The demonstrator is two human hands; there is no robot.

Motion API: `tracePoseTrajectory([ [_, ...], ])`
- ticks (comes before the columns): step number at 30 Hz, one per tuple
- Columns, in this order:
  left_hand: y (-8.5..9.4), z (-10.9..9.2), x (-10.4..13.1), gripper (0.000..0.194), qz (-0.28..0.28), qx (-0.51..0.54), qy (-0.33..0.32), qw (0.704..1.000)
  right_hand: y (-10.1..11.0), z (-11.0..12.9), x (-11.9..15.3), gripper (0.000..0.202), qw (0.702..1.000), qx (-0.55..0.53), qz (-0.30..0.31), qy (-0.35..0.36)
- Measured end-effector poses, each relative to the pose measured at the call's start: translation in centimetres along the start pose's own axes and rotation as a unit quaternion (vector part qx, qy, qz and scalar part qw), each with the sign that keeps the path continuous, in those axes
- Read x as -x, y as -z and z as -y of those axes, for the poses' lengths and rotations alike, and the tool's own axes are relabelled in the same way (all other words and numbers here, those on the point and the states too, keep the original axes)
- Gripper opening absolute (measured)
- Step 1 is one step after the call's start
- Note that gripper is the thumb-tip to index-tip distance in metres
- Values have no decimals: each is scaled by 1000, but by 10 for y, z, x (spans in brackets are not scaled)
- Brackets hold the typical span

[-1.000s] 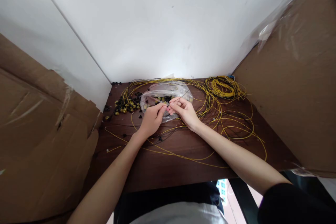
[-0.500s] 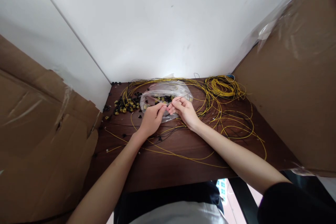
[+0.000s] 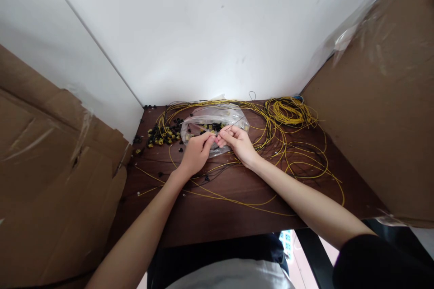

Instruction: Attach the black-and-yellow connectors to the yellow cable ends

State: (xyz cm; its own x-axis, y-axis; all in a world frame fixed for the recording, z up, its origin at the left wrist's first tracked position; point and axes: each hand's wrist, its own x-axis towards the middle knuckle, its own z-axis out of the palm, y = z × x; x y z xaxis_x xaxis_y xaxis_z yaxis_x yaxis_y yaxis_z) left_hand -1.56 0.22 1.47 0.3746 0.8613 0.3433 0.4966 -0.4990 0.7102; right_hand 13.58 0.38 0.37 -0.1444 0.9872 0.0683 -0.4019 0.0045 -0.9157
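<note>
My left hand (image 3: 199, 148) and my right hand (image 3: 238, 142) meet over the middle of the table, fingertips nearly touching. Between my right thumb and fingers runs a thin black wire (image 3: 236, 123), its free part rising up and to the right. My left hand is closed in a pinch at the wire's near end; the small thing in it is mostly hidden by the fingers. Behind and below both hands lies a clear plastic bag (image 3: 213, 110) with black and yellow connector pieces (image 3: 212, 127) in it. More such pieces (image 3: 166, 135) are heaped left of the bag.
Yellow and black wires (image 3: 307, 162) sprawl over the brown table (image 3: 210, 221), with a coiled yellow bundle (image 3: 288, 112) at the back right. Cardboard sheets stand at the left (image 3: 57, 180) and right (image 3: 379, 108). A white wall (image 3: 217, 36) closes off the back.
The black wire's free part has swung slightly upward, and my right fingers have shifted a little. My left hand has hardly moved.
</note>
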Motion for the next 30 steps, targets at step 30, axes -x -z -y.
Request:
tracePoseTrajectory([
  [30, 1, -2, 0, 29, -2, 0, -2, 1000, 2, 0, 0, 28, 999, -49, 2, -4],
])
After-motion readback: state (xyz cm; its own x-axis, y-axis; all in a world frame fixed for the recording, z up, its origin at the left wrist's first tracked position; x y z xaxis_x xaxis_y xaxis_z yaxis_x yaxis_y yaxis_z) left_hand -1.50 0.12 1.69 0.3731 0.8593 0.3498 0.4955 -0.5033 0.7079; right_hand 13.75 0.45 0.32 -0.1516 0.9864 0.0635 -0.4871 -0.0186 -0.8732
